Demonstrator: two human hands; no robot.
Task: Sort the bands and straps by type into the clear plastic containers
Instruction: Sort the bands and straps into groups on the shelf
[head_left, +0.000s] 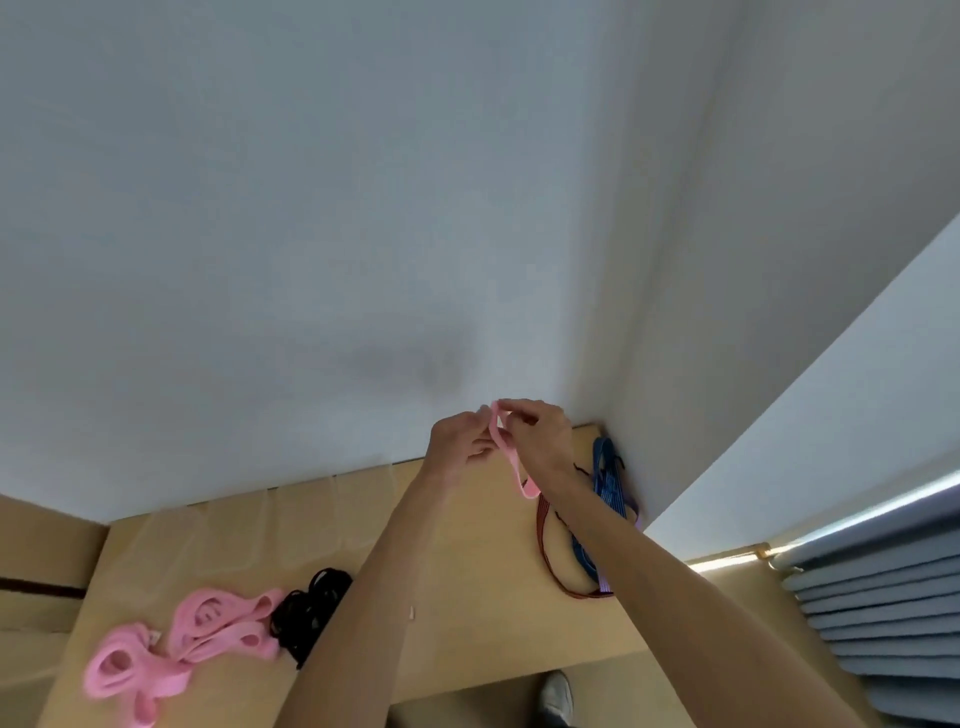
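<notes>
Both my hands are raised over the far right part of the wooden table (467, 597). My left hand (460, 441) and my right hand (537, 431) pinch a pink band (506, 457) between them; its loop hangs down to the right. A pile of pink bands (176, 644) lies at the table's left front, with a bunch of black bands (309, 608) beside it. Blue straps (608, 483) and a dark red strap (550, 551) lie in the far right corner. Clear plastic containers (249, 525) stand faintly visible along the back of the table.
White walls close the table in at the back and right. A grey blind (878, 597) hangs at the right. A shoe (558, 696) shows on the floor below the table's front edge. A brown cabinet (41, 561) stands at the left.
</notes>
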